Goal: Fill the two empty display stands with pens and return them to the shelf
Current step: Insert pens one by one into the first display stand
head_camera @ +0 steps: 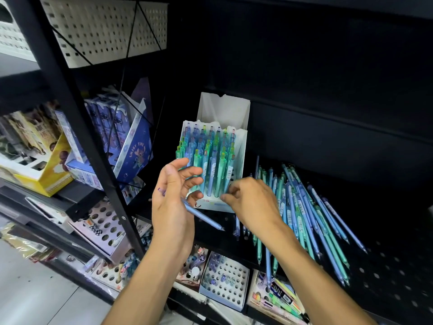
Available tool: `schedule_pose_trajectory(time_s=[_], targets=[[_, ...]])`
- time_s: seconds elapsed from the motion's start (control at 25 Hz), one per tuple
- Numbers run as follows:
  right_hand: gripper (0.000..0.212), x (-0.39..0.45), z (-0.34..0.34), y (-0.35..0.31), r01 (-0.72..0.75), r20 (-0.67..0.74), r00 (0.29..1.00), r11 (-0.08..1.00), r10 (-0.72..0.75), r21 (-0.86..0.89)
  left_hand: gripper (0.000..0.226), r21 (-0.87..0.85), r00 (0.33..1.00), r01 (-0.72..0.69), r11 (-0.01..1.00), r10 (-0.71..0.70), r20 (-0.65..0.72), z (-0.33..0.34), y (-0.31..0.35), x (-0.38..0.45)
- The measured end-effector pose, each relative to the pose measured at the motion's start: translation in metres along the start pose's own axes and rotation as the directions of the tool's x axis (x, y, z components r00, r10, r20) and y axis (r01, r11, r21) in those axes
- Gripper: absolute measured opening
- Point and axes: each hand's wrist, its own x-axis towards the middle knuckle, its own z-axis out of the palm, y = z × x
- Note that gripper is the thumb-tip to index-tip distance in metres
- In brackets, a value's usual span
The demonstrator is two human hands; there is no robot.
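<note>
A white display stand [241, 146] stands on the black shelf [386, 266], packed with blue and green pens [210, 156]. My left hand [173, 198] is at the stand's lower left, fingers curled against its front, and it holds a light-blue pen [203, 216] that points down to the right. My right hand [250, 202] is at the stand's lower right, its fingertips pinching the foot of a pen in the front row. A loose heap of blue and green pens [304, 214] lies on the shelf to the right of the stand.
A black upright post [93, 146] divides this bay from the left one, which holds blue boxes [131, 141] and a yellow box [46, 174]. Below are several holed display stands [225, 280], some with items. A white perforated basket [105, 26] sits above.
</note>
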Motion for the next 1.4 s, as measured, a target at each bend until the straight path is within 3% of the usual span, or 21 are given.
schedule_pose_trajectory(time_s=[0.08, 0.16, 0.28, 0.4, 0.48, 0.52, 0.56, 0.64, 0.68, 0.72, 0.84, 1.04, 1.16, 1.4], targets=[[0.019, -0.017, -0.017, -0.003, 0.051, -0.068, 0.997, 0.997, -0.047, 0.062, 0.031, 0.04, 0.997, -0.073, 0.997, 0.072, 0.025, 0.003, 0.002, 0.001], [0.01, -0.037, -0.035, -0.01, 0.218, -0.075, 0.976, 0.912, -0.205, 0.347, 0.032, 0.106, 0.986, -0.157, 0.982, 0.15, 0.065, 0.01, 0.005, 0.001], [0.026, -0.049, -0.043, -0.022, 0.391, -0.023, 0.902, 0.793, -0.431, 0.467, 0.035, 0.174, 0.976, -0.213, 0.961, 0.199, 0.09, 0.031, 0.004, -0.004], [0.019, -0.043, -0.041, -0.016, 0.418, -0.149, 0.907, 0.79, -0.395, 0.448, 0.036, 0.164, 0.959, -0.231, 0.959, 0.196, 0.204, 0.042, 0.004, -0.004], [0.014, -0.036, -0.044, -0.004, 0.334, -0.186, 0.942, 0.786, -0.278, 0.52, 0.039, 0.235, 0.915, -0.332, 0.913, 0.252, 0.316, 0.036, 0.01, 0.007], [0.014, -0.031, -0.048, 0.004, 0.282, -0.212, 0.958, 0.768, -0.193, 0.575, 0.042, 0.338, 0.886, -0.424, 0.84, 0.309, 0.345, 0.03, 0.012, 0.017], [0.016, -0.023, -0.053, 0.011, 0.243, -0.249, 0.963, 0.74, -0.104, 0.627, 0.044, 0.512, 0.848, -0.525, 0.68, 0.373, 0.375, 0.023, 0.013, 0.03], [0.021, -0.004, -0.061, 0.021, 0.206, -0.318, 0.948, 0.692, 0.035, 0.692, 0.05, 0.802, 0.764, -0.584, 0.125, 0.418, 0.491, 0.01, 0.009, 0.055], [0.028, 0.005, -0.063, 0.022, 0.209, -0.348, 0.935, 0.681, 0.072, 0.702, 0.054, 0.831, 0.758, -0.554, -0.055, 0.38, 0.53, 0.005, 0.004, 0.063], [0.039, 0.014, -0.062, 0.022, 0.227, -0.375, 0.924, 0.673, 0.081, 0.704, 0.058, 0.834, 0.773, -0.54, -0.115, 0.326, 0.545, 0.003, 0.0, 0.067], [0.066, 0.036, -0.051, 0.017, 0.285, -0.431, 0.902, 0.718, 0.024, 0.635, 0.06, 0.829, 0.791, -0.557, -0.047, 0.273, 0.547, -0.003, -0.007, 0.073], [0.045, 0.058, -0.026, 0.012, 0.329, -0.444, 0.879, 0.896, -0.175, 0.298, 0.058, 0.818, 0.769, -0.57, -0.078, 0.299, 0.565, -0.005, -0.007, 0.074], [0.042, 0.067, -0.022, 0.011, 0.346, -0.46, 0.85, 0.93, -0.256, 0.122, 0.057, 0.813, 0.762, -0.576, -0.082, 0.306, 0.571, -0.006, -0.008, 0.074], [0.043, 0.073, -0.024, 0.013, 0.331, -0.488, 0.849, 0.923, -0.201, 0.196, 0.056, 0.81, 0.76, -0.585, -0.044, 0.319, 0.566, -0.007, -0.01, 0.073]])
